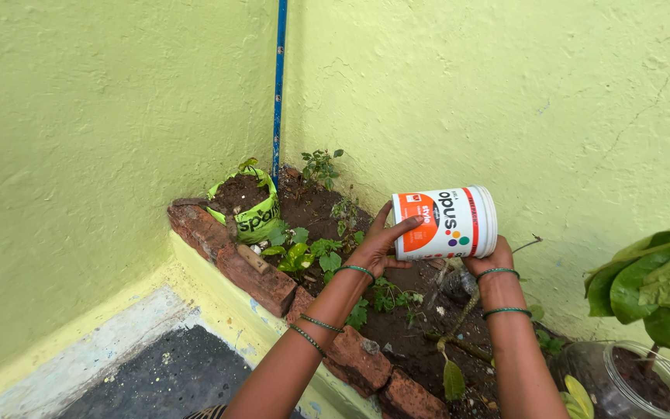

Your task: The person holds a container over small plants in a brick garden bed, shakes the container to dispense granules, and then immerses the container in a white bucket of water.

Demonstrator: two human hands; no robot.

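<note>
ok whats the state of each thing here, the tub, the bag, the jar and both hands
white tub: tipped on its side, held over the soil bed
left hand: gripping the tub's base end
right hand: supporting the tub's other end from below
green bag: upright, open, filled with soil
glass jar: upright, open, soil and a plant inside
brick edging: laid in a row, uneven

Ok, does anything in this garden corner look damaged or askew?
Yes. The white tub, held between both hands, lies tipped on its side above the soil. The wall has a crack at upper right, and the brick edging looks chipped and uneven.
</note>
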